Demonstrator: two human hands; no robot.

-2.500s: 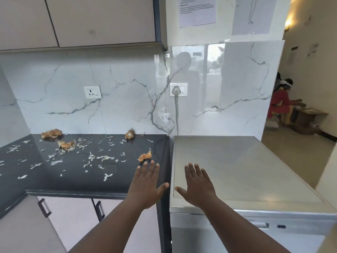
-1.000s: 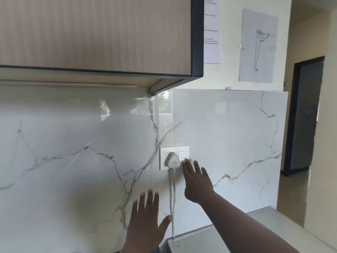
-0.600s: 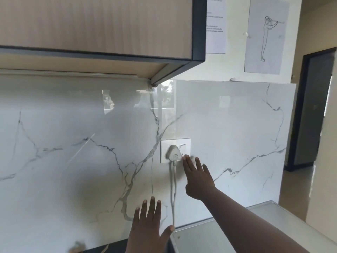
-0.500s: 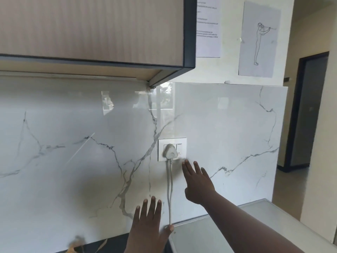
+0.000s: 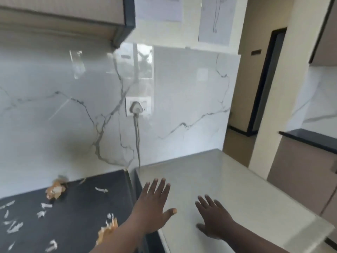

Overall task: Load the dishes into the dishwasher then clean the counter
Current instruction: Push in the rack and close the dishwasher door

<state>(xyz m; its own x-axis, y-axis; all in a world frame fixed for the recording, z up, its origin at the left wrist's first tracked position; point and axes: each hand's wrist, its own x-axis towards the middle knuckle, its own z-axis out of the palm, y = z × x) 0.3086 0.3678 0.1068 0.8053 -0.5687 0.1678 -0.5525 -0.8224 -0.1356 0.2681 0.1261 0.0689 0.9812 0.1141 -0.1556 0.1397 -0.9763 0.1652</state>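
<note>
Dishwasher (image 5: 237,194): I see only its pale grey top, filling the lower right from about 4 o'clock up toward the centre, with its back edge against the wall. Nearest me, both my hands are out flat above that top, palms down. My left hand (image 5: 152,209) sits at roughly 6 o'clock over the dishwasher's left edge, fingers straight and spread, thumb out to the right, grasping nothing. My right hand (image 5: 212,219) is just beside it at 5 o'clock, fingers likewise straight and released; whether either palm actually touches the surface I cannot tell.

At 7 to 8 o'clock lies the black counter (image 5: 82,207), butted against the dishwasher's left side. White scraps (image 5: 44,205) are scattered over it. An orange-brown peel (image 5: 107,230) lies just left of my left forearm, and another peel (image 5: 54,190) sits farther back near the wall.

Beyond, the marble backsplash (image 5: 54,125) runs across from 9 to 1 o'clock. A socket (image 5: 138,106) sits near the centre with a white plug (image 5: 135,107) in it, and its cord (image 5: 137,139) drops behind the dishwasher's back-left corner. At 11 o'clock hangs a cabinet (image 5: 63,10); at 12 to 1 o'clock two papers (image 5: 213,19) are stuck on the wall. A dark doorway (image 5: 262,79) stands at 2 o'clock.
</note>
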